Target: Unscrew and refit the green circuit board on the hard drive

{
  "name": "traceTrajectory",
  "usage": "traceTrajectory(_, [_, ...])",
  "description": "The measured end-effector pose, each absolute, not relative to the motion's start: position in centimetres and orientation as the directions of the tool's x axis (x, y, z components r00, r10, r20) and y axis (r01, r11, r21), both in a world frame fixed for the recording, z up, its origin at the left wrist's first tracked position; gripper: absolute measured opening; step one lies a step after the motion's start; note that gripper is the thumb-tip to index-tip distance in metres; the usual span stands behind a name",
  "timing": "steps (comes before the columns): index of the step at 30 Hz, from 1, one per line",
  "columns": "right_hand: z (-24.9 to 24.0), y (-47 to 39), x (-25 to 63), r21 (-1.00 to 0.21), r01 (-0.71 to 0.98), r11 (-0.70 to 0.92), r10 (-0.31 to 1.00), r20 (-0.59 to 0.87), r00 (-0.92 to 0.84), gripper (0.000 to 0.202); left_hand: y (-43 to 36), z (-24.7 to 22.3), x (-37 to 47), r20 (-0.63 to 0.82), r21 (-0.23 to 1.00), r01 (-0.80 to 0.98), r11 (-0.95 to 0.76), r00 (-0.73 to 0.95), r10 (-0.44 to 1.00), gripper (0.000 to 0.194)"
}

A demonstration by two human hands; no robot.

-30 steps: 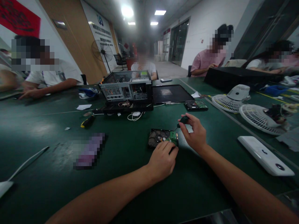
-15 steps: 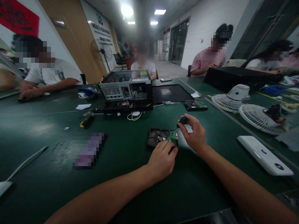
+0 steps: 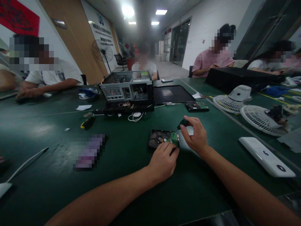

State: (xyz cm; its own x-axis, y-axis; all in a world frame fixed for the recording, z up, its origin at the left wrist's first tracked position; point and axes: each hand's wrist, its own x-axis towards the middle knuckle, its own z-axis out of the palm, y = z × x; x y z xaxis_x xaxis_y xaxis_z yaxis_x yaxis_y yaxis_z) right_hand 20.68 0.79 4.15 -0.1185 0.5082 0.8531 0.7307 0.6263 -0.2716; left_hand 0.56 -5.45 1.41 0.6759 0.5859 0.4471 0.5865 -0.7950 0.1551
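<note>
Screwdriver [image 3: 183, 123] now perhaps lower in right hand [image 3: 196, 133]

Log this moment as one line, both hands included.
left hand: holding hard drive | right hand: holding screwdriver, tip at circuit board | hard drive: on green table

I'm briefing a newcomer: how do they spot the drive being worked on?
On the green table, find the open computer case. Nearer the camera, slightly right, lies the drive, with the left hand on it. The other drive, farther off by a black panel, is untouched.
</note>
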Motion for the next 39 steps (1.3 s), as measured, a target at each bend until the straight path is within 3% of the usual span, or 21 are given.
traceTrajectory(7, [3.8, 0.9, 20.9, -0.281, 0.715, 0.640, 0.500, 0.859, -0.109, 0.048, -5.5, 1.4, 0.5, 0.440, 0.158, 0.589, -0.792, 0.676, 0.591, 0.041])
traceTrajectory(13, [3.0, 1.2, 21.0, -0.370, 0.635, 0.678, 0.556, 0.823, -0.114, 0.053, -5.5, 1.5, 0.5, 0.431, 0.158, 0.589, -0.792, 0.681, 0.592, 0.041])
traceTrajectory(26, [2.7, 1.3, 21.1, -0.407, 0.649, 0.643, 0.577, 0.815, -0.061, 0.057, -5.5, 1.2, 0.5, 0.439, 0.160, 0.589, -0.792, 0.677, 0.591, 0.041])
traceTrajectory(39, [3.1, 1.1, 20.8, -0.323, 0.746, 0.582, 0.509, 0.860, -0.025, 0.046, -5.5, 1.3, 0.4, 0.448, 0.161, 0.578, -0.800, 0.679, 0.581, 0.041])
